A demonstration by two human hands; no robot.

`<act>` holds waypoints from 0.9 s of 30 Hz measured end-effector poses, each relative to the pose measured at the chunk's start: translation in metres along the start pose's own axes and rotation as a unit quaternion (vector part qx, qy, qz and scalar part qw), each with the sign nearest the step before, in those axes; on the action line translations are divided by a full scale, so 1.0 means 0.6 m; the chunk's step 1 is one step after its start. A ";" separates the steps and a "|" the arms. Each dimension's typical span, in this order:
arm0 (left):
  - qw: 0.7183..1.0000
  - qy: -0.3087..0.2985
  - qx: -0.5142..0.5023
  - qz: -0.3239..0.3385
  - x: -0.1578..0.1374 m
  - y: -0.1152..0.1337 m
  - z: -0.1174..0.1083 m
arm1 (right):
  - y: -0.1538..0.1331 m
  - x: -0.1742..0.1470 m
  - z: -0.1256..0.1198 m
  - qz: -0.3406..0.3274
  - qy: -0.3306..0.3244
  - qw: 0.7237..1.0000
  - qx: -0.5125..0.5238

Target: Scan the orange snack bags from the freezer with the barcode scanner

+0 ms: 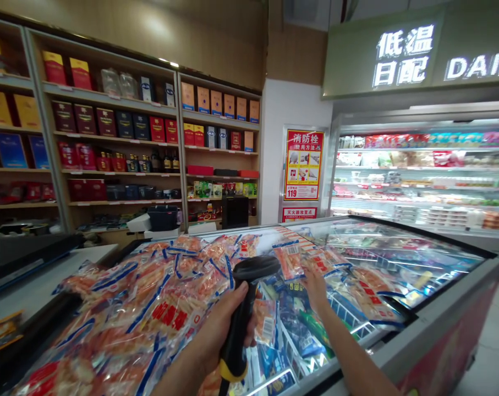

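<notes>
My left hand (224,316) is wrapped round the handle of a black barcode scanner (235,324) with a yellow band at its base. The scanner's head points away from me, towards a clear plastic food packet (288,261) with a blue edge and a printed barcode. My right hand (315,286) grips that packet by its right side, above the freezer's glass. Below the scanner lies another packet (267,319), barcode up. A large heap of similar packets (166,308) with red lettering spreads to the left, and a few more packets (371,291) rest at the right.
The chest freezer (451,324) has a glass top, with wire baskets and bagged goods beneath. A white counter (38,291) stands at the left. Shelves of boxed bottles (121,126) line the back wall, and a lit refrigerated display (422,181) is at the right.
</notes>
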State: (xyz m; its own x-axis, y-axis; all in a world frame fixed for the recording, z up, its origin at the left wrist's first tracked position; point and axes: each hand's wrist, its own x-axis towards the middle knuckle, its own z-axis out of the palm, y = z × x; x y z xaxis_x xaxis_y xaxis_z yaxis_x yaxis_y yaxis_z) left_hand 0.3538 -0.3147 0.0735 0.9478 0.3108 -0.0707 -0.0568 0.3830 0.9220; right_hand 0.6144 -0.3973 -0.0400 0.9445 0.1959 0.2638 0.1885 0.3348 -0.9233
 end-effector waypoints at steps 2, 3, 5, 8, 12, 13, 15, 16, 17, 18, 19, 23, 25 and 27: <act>1.000 -0.002 -0.003 -0.005 0.002 -0.005 -0.002 | 0.000 -0.002 0.001 -0.015 0.001 1.000 -0.025; 1.000 -0.003 -0.004 -0.007 0.004 -0.008 -0.002 | 0.001 -0.003 0.001 -0.023 0.001 0.999 -0.034; 1.000 -0.005 0.001 -0.010 0.008 -0.013 -0.003 | 0.004 -0.004 -0.002 -0.034 0.004 0.998 -0.050; 1.000 0.000 0.015 -0.010 0.011 -0.017 -0.004 | 0.004 -0.006 -0.010 -0.050 0.024 0.994 -0.099; 0.999 -0.001 0.038 -0.007 0.013 -0.013 -0.019 | -0.013 -0.009 -0.020 -0.197 0.080 0.941 -0.262; 0.999 -0.006 0.048 -0.007 0.014 -0.012 -0.026 | -0.018 -0.009 -0.021 -0.243 0.091 0.914 -0.311; 0.997 -0.016 0.069 -0.006 0.017 -0.011 -0.041 | -0.023 -0.007 -0.021 -0.299 0.091 0.858 -0.408; 0.997 -0.019 0.080 -0.006 0.018 -0.011 -0.047 | -0.022 -0.005 -0.020 -0.306 0.079 0.832 -0.455; 0.996 -0.021 0.088 -0.007 0.019 -0.011 -0.053 | -0.019 -0.003 -0.019 -0.302 0.062 0.808 -0.502; 0.995 -0.021 0.094 -0.007 0.020 -0.012 -0.057 | -0.015 -0.001 -0.017 -0.288 0.042 0.786 -0.546; 0.995 -0.021 0.099 -0.009 0.020 -0.013 -0.061 | -0.009 0.001 -0.014 -0.267 0.021 0.765 -0.586; 0.994 -0.029 0.102 -0.011 0.016 -0.009 -0.067 | 0.000 0.002 -0.005 -0.194 -0.005 0.715 -0.671; 0.995 -0.029 0.099 -0.013 0.011 -0.004 -0.070 | -0.013 -0.004 0.001 -0.214 0.012 0.718 -0.662; 0.995 -0.028 0.097 -0.022 0.006 0.003 -0.073 | -0.032 -0.015 0.009 -0.239 -0.016 0.750 -0.617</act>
State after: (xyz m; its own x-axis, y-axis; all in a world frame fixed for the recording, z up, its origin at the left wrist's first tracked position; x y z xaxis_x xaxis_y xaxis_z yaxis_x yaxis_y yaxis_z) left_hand 0.3435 -0.2747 0.0579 0.9642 0.2472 -0.0956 0.0410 0.2176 0.9752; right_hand 0.6008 -0.4003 -0.0228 0.6865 0.3538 0.6352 0.6274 -0.7299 -0.2715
